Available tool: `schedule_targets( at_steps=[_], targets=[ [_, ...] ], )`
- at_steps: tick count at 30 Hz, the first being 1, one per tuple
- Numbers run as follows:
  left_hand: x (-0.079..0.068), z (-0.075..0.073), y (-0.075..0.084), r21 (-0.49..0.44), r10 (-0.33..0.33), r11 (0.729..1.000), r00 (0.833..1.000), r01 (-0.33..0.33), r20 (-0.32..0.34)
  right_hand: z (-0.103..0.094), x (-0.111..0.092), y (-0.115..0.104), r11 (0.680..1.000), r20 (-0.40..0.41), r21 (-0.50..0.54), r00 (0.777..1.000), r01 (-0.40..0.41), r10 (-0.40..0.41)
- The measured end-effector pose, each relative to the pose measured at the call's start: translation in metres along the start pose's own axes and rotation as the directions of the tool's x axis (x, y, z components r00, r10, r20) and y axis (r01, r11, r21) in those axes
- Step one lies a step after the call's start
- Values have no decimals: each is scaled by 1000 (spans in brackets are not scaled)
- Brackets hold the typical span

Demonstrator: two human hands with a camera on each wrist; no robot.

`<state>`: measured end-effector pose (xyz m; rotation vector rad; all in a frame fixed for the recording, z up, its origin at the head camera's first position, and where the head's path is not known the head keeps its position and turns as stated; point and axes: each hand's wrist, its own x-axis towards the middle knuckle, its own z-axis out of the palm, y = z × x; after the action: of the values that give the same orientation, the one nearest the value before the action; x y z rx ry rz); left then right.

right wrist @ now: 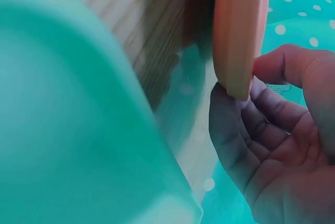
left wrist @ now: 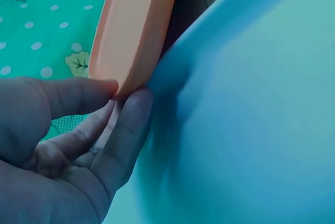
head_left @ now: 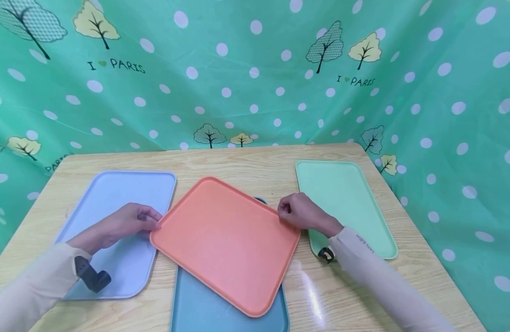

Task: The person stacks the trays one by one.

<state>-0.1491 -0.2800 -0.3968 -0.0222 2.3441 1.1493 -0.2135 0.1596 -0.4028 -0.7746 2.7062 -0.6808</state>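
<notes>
A salmon-orange tray (head_left: 225, 244) is held at a slant above a dark teal tray (head_left: 213, 299), covering much of it. My left hand (head_left: 130, 221) pinches the orange tray's left corner between thumb and fingers; the left wrist view shows that grip (left wrist: 78, 130) close up. On the opposite side my right hand (head_left: 298, 211) pinches the right corner, its thumb and fingers seen on the rim in the right wrist view. Below the left forearm lies a lavender-blue tray (head_left: 130, 189). A mint-green tray (head_left: 342, 189) lies partly under the right forearm.
The trays lie on a light wood-grain table (head_left: 238, 161). A green polka-dot curtain (head_left: 238, 83) with printed trees stands behind and along the sides. Dark straps with small devices sit at both wrists.
</notes>
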Motion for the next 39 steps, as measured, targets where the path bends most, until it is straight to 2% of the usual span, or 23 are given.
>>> schedule_targets(
  at_steps=[4,8,14,22,26,32,36,39],
  targets=[
    [5,-2,0,22,21,1000,999,-20,-31,-2,-8,0,997,55,75,998,17,-21],
    [12,-4,3,37,42,998,998,-40,-49,2,-19,1,989,97,148,995,-1,-14],
    [22,-8,14,130,62,990,995,-52,-74,10,-36,-4,968,130,242,991,-67,37],
    [38,-6,33,246,134,964,985,-105,-104,18,-60,-17,935,172,320,980,-153,102],
    [47,-4,42,283,159,951,982,-125,-103,20,-70,-25,897,227,390,966,-208,125],
    [61,-1,55,306,186,940,978,-148,-99,26,-80,-28,813,289,498,942,-302,173],
    [68,1,60,310,215,934,973,-179,-87,33,-88,-31,757,323,562,931,-332,169],
    [72,3,62,312,225,931,971,-190,-81,40,-94,-33,729,336,593,928,-341,160]
  ],
)
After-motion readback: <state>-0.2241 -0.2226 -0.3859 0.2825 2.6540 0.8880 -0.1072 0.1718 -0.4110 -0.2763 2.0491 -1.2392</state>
